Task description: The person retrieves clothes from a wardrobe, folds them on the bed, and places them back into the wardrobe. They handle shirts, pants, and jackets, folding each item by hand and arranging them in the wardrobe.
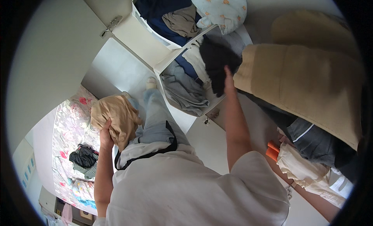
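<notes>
My left hand [107, 137] grips a bundled tan garment [115, 116] in front of my left hip. Reaching forward, my right hand [229, 80] is at the edge of a black garment [217, 61] over an open white bin; its fingers are blurred and partly hidden, so I cannot tell whether they grip the cloth. Inside that bin [159, 67] lie a grey garment [185, 87], a navy one [186, 64] and a cream one [196, 58]. Against the right side of the black cloth hangs a large beige garment [291, 80].
Behind stands a second white bin [151, 29] with navy and brown clothes and a pale blue patterned cloth [223, 10]. Cabinet doors with a metal hinge [112, 25] flank the bins. Left is a bed with a floral cover [62, 132] and clothes [84, 159]. Dark garments [314, 138] hang right.
</notes>
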Motion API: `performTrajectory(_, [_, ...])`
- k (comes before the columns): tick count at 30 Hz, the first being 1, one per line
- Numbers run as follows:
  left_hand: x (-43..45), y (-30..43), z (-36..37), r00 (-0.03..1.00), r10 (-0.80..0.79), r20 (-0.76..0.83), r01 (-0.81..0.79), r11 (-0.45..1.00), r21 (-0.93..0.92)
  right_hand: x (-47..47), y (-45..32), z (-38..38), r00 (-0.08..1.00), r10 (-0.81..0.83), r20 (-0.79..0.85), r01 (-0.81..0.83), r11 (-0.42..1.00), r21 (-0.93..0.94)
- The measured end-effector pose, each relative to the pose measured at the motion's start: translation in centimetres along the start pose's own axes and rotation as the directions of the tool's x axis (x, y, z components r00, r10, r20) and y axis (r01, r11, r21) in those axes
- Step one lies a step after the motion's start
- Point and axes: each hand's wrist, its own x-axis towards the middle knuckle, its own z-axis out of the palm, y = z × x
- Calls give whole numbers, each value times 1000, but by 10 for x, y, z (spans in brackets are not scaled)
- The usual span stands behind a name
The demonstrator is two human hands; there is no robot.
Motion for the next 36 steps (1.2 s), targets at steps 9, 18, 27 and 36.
performTrajectory(9, [-15, 12, 42, 994, 63, 84, -56, 995, -79, 29, -62, -119, 783, -371, -499, 206, 912, -355])
performTrajectory(18, [-43, 31, 96, 957, 51, 286, -17, 992, -123, 5, -136, 45, 819, 126, 559, 452, 458, -766])
performTrajectory(27, [-56, 37, 153, 851, 46, 523, 51, 984, -170, -226, -166, 98, 233, -402, 885, 341, 887, 313])
performTrajectory(36, [-62, 7, 207, 682, -68, 728, -522, 652, 550, -125, -157, -15, 425, 119, 897, -223, 974, -24])
